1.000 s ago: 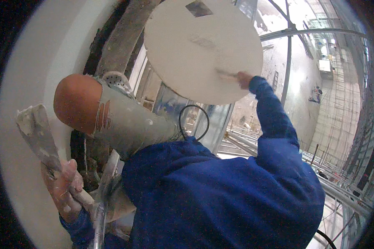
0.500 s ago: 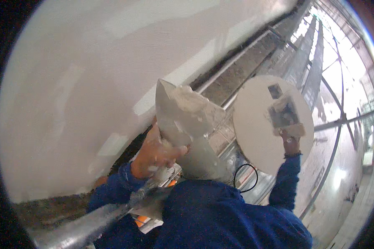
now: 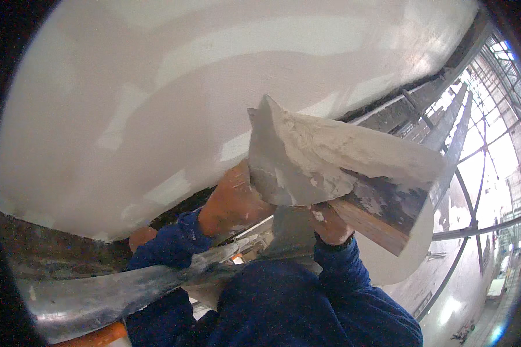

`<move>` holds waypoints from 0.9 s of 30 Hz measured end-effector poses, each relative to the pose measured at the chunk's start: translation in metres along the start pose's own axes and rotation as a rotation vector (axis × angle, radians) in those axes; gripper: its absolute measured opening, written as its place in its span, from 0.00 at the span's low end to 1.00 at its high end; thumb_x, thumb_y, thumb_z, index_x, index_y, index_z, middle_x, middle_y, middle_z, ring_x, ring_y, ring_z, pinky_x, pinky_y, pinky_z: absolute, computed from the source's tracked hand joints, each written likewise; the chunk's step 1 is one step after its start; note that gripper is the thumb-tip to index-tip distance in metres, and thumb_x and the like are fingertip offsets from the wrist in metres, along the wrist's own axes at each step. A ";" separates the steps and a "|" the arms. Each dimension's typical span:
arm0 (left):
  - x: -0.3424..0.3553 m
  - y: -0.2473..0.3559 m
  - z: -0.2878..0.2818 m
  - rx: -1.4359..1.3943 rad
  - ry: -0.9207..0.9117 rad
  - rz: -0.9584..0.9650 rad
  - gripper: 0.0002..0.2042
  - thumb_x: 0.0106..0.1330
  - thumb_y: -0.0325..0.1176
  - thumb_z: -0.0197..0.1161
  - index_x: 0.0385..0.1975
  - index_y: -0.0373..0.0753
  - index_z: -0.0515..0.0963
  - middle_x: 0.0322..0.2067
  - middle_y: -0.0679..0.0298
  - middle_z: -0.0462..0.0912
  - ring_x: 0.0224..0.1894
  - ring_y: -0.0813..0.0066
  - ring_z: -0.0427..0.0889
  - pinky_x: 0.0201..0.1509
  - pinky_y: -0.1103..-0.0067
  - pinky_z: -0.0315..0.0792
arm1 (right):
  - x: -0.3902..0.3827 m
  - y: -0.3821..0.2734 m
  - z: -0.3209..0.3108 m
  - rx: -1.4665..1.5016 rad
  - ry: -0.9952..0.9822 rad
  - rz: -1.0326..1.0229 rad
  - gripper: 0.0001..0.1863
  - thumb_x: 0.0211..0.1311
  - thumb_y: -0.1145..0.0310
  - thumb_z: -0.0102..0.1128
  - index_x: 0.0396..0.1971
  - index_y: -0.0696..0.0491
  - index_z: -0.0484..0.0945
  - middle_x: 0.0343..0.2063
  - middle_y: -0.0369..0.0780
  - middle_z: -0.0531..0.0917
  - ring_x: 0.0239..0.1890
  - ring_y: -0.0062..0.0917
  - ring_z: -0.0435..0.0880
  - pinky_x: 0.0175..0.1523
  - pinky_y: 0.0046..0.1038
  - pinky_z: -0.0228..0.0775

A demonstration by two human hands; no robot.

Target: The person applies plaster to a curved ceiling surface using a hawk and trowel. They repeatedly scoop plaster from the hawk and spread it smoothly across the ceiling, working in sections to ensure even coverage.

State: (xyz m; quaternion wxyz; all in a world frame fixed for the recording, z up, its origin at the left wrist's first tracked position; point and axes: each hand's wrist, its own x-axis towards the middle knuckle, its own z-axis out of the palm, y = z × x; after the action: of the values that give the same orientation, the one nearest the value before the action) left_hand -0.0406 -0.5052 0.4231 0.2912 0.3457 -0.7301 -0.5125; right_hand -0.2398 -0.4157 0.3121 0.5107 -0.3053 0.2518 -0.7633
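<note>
Left hand: clenched on the grip of a wide trowel, knuckles toward the camera, just under the white surface.
Right hand: closed round the wooden handle of a flat board, thumb side up, touching the trowel's lower edge.
Trowel: grey blade raised on edge, tip pointing up, smeared with pale plaster; lower edge pressed against the board.
Board: tilted, dark where scraped bare, a thick ridge of wet plaster heaped along its upper side, right beside the trowel.
White surface: smooth plastered ceiling or wall, filling the upper left, close above both hands; patches of differing sheen.
Sleeves: blue, filling the lower middle.
Metal pole: grey, spattered, slanting across the lower left below the left forearm.
Background: steel framing and bright glazing on the right, far below.
Risk, spill: board held steeply, so the heaped plaster could slide off the low edge and drop.
Risk, overload: too large a scoop on the blade likely to fall before reaching the surface.
Risk, gouge: blade corner very near the fresh coat; a careless lift could score it.
Risk, grip: wet plaster on handle and fingers could loosen either hold.
</note>
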 end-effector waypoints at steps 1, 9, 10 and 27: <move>0.002 0.000 0.003 -0.029 0.009 0.048 0.29 0.36 0.33 0.67 0.40 0.30 0.64 0.36 0.56 0.73 0.37 0.69 0.73 0.41 0.78 0.67 | 0.001 0.007 -0.016 0.120 -0.011 0.117 0.22 0.44 0.64 0.59 0.41 0.54 0.66 0.39 0.40 0.72 0.43 0.29 0.70 0.43 0.30 0.65; -0.005 -0.004 -0.013 0.188 0.009 -0.011 0.27 0.35 0.32 0.67 0.38 0.30 0.65 0.33 0.52 0.74 0.34 0.64 0.75 0.37 0.76 0.68 | 0.041 -0.003 -0.005 -0.444 -0.127 -0.019 0.27 0.46 0.62 0.57 0.47 0.54 0.61 0.44 0.39 0.69 0.47 0.27 0.67 0.46 0.29 0.64; -0.006 -0.004 -0.016 0.270 0.015 -0.031 0.27 0.35 0.32 0.67 0.37 0.30 0.65 0.32 0.51 0.74 0.33 0.62 0.75 0.36 0.76 0.68 | 0.045 -0.008 0.001 -0.518 -0.190 -0.085 0.26 0.46 0.62 0.57 0.47 0.54 0.62 0.44 0.39 0.69 0.46 0.27 0.67 0.46 0.29 0.64; -0.019 0.017 -0.039 0.155 -0.006 0.036 0.25 0.34 0.34 0.67 0.33 0.30 0.68 0.30 0.52 0.75 0.32 0.61 0.76 0.36 0.76 0.68 | 0.060 -0.008 0.017 -0.610 -0.360 -0.230 0.21 0.45 0.64 0.57 0.40 0.56 0.67 0.41 0.42 0.71 0.44 0.27 0.70 0.47 0.30 0.64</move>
State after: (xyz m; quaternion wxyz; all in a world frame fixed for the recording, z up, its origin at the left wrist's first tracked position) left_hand -0.0023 -0.5069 0.4499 0.2706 0.3527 -0.7743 -0.4504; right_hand -0.2497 -0.4705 0.3419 0.3431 -0.5992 0.3379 -0.6396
